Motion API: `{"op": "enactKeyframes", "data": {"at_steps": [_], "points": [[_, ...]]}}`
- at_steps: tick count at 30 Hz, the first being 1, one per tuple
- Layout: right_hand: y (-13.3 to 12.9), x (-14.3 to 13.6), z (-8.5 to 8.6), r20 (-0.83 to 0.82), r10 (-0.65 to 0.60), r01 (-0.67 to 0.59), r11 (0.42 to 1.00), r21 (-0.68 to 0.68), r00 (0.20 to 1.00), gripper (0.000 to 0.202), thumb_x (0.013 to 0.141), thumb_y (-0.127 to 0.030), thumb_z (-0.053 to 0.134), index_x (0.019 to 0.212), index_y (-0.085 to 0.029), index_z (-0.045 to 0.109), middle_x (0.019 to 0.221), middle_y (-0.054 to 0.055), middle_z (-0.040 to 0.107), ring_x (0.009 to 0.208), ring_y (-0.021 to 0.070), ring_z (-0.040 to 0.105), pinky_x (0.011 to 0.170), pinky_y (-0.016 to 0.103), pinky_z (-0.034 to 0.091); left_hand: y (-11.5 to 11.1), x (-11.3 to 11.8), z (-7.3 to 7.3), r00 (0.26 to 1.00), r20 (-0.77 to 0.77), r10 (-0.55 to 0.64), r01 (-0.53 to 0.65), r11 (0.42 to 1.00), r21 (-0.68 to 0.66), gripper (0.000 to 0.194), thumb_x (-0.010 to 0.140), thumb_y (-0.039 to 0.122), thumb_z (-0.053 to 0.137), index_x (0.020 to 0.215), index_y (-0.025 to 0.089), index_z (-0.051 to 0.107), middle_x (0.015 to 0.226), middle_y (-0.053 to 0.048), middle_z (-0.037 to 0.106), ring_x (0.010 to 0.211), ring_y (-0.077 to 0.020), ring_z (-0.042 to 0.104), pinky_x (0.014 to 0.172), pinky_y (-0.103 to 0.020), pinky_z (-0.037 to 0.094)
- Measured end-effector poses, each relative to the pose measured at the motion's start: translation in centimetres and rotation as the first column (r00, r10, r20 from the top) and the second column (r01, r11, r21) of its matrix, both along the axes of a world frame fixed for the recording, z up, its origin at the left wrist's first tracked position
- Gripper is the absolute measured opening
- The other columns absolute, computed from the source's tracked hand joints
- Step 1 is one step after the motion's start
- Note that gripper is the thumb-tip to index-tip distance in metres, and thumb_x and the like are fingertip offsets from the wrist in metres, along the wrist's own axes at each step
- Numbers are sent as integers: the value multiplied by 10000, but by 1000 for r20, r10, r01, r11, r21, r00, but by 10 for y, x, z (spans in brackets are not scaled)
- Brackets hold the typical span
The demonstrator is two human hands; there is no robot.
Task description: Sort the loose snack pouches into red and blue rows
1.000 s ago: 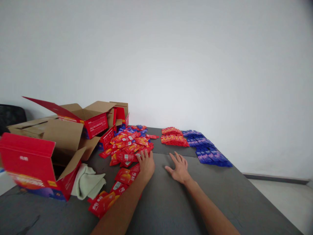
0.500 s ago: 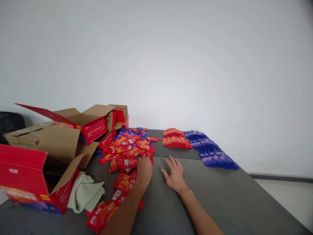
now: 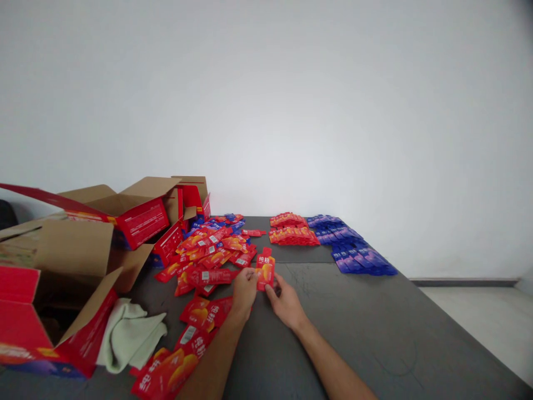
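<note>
1. Pouch [image 3: 265, 271], red, is held over the bench [image 3: 353, 333] between the left hand [image 3: 244, 291] and the right hand [image 3: 288, 304], neck up, printed front facing the camera.
2. The left hand grips its left edge; the right hand pinches its lower right corner.
3. A loose heap [image 3: 210, 253] of red and blue pouches lies to the left.
4. Farther off, to the right, red rows [image 3: 293, 237] lie beside blue rows [image 3: 360, 258].
5. A cloth [image 3: 132, 336] lies between an open box [image 3: 91, 333] and some nearer pouches [image 3: 169, 372].
</note>
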State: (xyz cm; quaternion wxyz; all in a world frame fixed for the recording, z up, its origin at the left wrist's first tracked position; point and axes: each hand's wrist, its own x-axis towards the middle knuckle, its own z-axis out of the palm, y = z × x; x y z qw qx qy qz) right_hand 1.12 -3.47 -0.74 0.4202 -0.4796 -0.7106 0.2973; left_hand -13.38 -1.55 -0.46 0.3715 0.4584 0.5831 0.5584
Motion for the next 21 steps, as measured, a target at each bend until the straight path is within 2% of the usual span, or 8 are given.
{"op": "enactKeyframes", "data": {"at_steps": [3, 5, 7, 9, 11, 13, 17, 21], "points": [[11, 6, -11, -99, -112, 98, 986, -132, 989, 480, 899, -360, 442, 1328, -151, 503, 849, 46, 711, 691, 184, 647, 688, 287, 507, -2, 13, -6, 976, -120, -181, 186, 982, 30, 240, 810, 167, 519, 1013, 153, 647, 968, -86, 725, 823, -165, 684, 746, -271, 519], [21, 17, -15, -49, -242, 232, 961, -154, 969, 518, 881, -336, 448, 1355, -127, 475, 845, 51, 713, 695, 190, 661, 695, 291, 513, -5, 14, -5, 920, -354, -171, 186, 982, 8, 321, 822, 109, 489, 1107, 152, 629, 1102, -113, 699, 989, -178, 660, 888, -302, 486], [28, 30, -16, 65, -344, 348, 935, -73, 937, 516, 858, -289, 469, 1343, -115, 496, 957, 89, 716, 835, 211, 674, 792, 306, 506, -8, 9, -2, 783, -610, -118, 132, 991, -23, 368, 820, 75, 477, 1156, 136, 614, 1210, -136, 651, 1137, -197, 592, 1004, -329, 413], [33, 42, -14, 187, -365, 372, 928, -4, 912, 481, 867, -246, 442, 1326, -128, 522, 1067, 109, 702, 957, 223, 661, 871, 316, 483, -13, 2, 1, 609, -784, -120, 99, 992, -75, 380, 785, 59, 499, 1141, 118, 621, 1241, -154, 622, 1203, -230, 535, 1038, -356, 370], [34, 51, -12, 299, -367, 377, 926, 23, 881, 422, 893, -232, 413, 1273, -148, 578, 1106, 111, 694, 985, 223, 652, 893, 307, 463, -17, -7, 4, 468, -869, -160, 64, 987, -148, 370, 739, 75, 541, 1094, 115, 638, 1214, -165, 618, 1191, -274, 521, 1012, -394, 374], [32, 54, -10, 418, -369, 374, 925, 73, 830, 377, 914, -235, 402, 1198, -153, 636, 1090, 121, 693, 982, 230, 637, 914, 319, 438, -21, -13, 6, 388, -903, -184, 4, 980, -198, 372, 717, 117, 573, 1083, 128, 641, 1210, -165, 604, 1167, -302, 515, 983, -426, 379], [24, 49, -5, 580, -445, 393, 892, 223, 682, 347, 923, -273, 430, 1163, -180, 664, 1174, 158, 632, 1072, 273, 545, 937, 385, 387, -26, -16, 7, 352, -921, -164, -57, 979, -196, 380, 759, 207, 565, 1132, 158, 624, 1255, -152, 568, 1178, -304, 487, 978, -429, 368], [16, 36, -3, 634, -394, 296, 919, 260, 665, 375, 929, -333, 437, 1267, -281, 588, 1449, 80, 440, 1262, 299, 383, 951, 409, 361, -26, -14, 5, 378, -915, -141, -53, 983, -173, 397, 823, 390, 551, 1140, 160, 617, 1237, -159, 575, 1154, -302, 502, 955, -411, 380]]}}
